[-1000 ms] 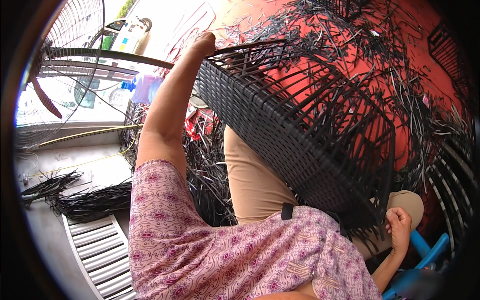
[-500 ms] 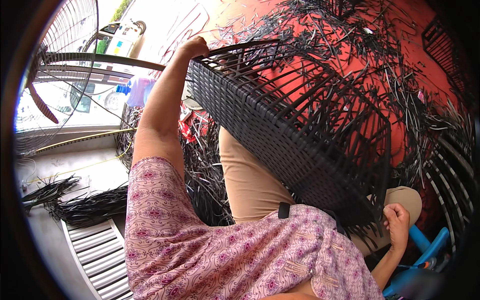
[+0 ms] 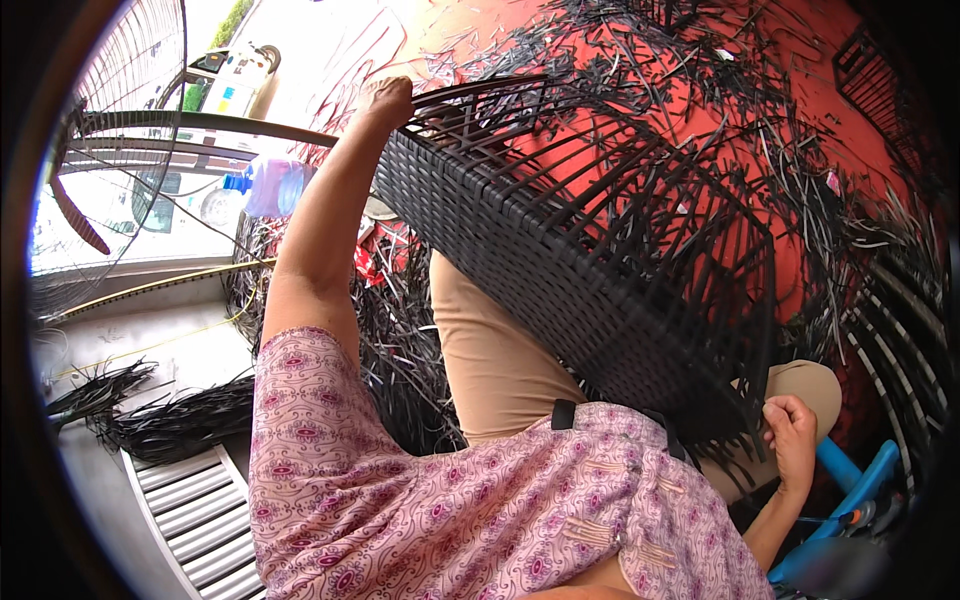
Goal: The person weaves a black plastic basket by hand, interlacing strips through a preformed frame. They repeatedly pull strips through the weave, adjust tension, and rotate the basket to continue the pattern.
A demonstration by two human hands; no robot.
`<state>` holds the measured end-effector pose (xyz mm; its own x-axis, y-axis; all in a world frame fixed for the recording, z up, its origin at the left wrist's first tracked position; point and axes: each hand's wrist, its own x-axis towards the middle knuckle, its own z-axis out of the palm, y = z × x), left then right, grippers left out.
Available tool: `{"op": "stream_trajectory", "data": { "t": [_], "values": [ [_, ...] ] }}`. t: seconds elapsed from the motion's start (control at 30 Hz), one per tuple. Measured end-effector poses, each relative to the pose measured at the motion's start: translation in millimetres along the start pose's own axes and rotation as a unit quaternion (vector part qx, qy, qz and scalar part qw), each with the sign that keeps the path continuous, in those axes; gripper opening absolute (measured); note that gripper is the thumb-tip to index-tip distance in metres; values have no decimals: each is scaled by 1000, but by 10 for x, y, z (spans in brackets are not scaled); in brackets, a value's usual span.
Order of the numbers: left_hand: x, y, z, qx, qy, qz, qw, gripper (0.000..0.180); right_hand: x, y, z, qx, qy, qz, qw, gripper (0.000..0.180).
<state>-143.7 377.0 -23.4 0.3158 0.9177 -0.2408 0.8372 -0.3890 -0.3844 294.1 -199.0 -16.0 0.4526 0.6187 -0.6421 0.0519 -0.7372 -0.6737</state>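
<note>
A dark woven wicker frame (image 3: pixel 490 220) slants across my lap, from far left to near right. Its near side is tightly woven from flat black strips; open bars make up the rest. At the far left end, my left hand (image 3: pixel 388 100) is closed around the frame's edge, with its fingertips partly hidden. Down at the near right end, my right hand (image 3: pixel 792 430) is curled in a pinch beside loose black strip ends (image 3: pixel 742 462). Whatever lies between those fingers is too small to make out.
Cut black strips (image 3: pixel 790 170) litter the red floor (image 3: pixel 590 150). A fan (image 3: pixel 110 130) and a plastic water jug (image 3: pixel 272 187) stand on the left. Strip bundles (image 3: pixel 185 420) lie near a slatted metal piece (image 3: pixel 195 510). Blue tubing (image 3: pixel 870 475) is at lower right.
My left hand has turned slightly at the wicker frame's far end. The frame and my right hand stay nearly in place; the whole view has shifted a little.
</note>
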Motion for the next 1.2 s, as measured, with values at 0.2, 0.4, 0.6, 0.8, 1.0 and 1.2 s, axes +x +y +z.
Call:
{"op": "stream_trajectory", "data": {
  "t": [0.2, 0.4, 0.6, 0.8, 1.0, 1.2],
  "values": [
    [14, 119, 21, 21, 20, -29, 999, 20, -56, -33, 47, 23, -6, 2, 1000, 12],
    [134, 135, 136, 48, 10, -47, 998, 21, -95, -37, 52, 25, -2, 6, 1000, 12],
    [163, 160, 177, 50, 2, -68, 996, 24, -90, -70, 72, 24, 6, 12, 1000, 10],
    [212, 72, 240, 8, 24, -115, 993, 26, -89, -72, 11, -32, 6, 27, 999, 11],
    [630, -811, 569, -298, -96, -35, 949, 39, -28, 49, 10, 21, 9, -39, 999, 11],
    [403, -1004, 626, -531, -39, -70, 844, 37, -13, 92, 48, 32, 25, -41, 998, 13]
  ]
}}
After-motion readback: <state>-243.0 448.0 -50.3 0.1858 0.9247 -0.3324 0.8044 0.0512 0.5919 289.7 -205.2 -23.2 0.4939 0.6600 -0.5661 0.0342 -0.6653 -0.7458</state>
